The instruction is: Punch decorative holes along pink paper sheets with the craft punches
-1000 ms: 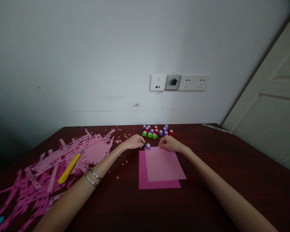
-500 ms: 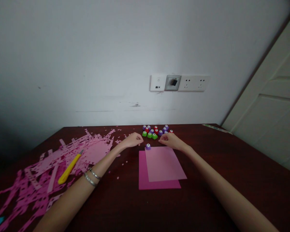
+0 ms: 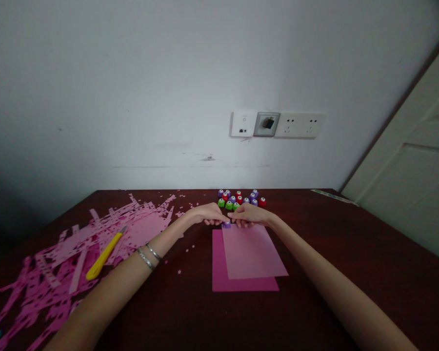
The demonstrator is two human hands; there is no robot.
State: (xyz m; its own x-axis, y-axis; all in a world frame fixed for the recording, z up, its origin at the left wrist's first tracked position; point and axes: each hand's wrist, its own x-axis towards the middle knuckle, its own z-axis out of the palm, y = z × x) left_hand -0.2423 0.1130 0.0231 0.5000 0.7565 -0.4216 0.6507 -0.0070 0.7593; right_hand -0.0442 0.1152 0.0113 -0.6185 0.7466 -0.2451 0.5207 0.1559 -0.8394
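Has just closed in from both sides: with left hand [image 3: 209, 213] and right hand [image 3: 249, 214], set apart around the purple craft punch [image 3: 226, 225] half a second ago, now brought together over it, almost meeting. Seems to mark a change from lining up to bearing down on the punch, with light pink sheet [image 3: 254, 253] already placed against it.

Taking that sheet as the dial, 12 o'clock toward the wall [image 3: 149, 97]: purple craft punch at the 11 o'clock corner, right at the paper's edge. Cannot tell how far into the slot.

Reaches the punch from its 10 o'clock with the left hand, index finger stretched out to the cap, remaining fingers curled beneath. Comes in from its 2 o'clock with the right hand, foremost fingers pointing at the cap, near or touching, others bent over the sheet's 12 o'clock edge. Cannot tell whether pressing firmly or resting lightly, nor whether pinching the paper on the right.

Beneath the light sheet, showing at 9 and 6 o'clock, a deeper pink sheet [image 3: 245, 285]. Just beyond the hands, toward 12 o'clock, clustered: green craft punches [image 3: 229, 205], red craft punches [image 3: 262, 202] and more purple ones [image 3: 255, 193]. Toward 9 o'clock, well apart, on the dark wooden table [image 3: 336, 229]: yellow utility knife [image 3: 104, 256] atop punched pink paper scraps [image 3: 54, 278].
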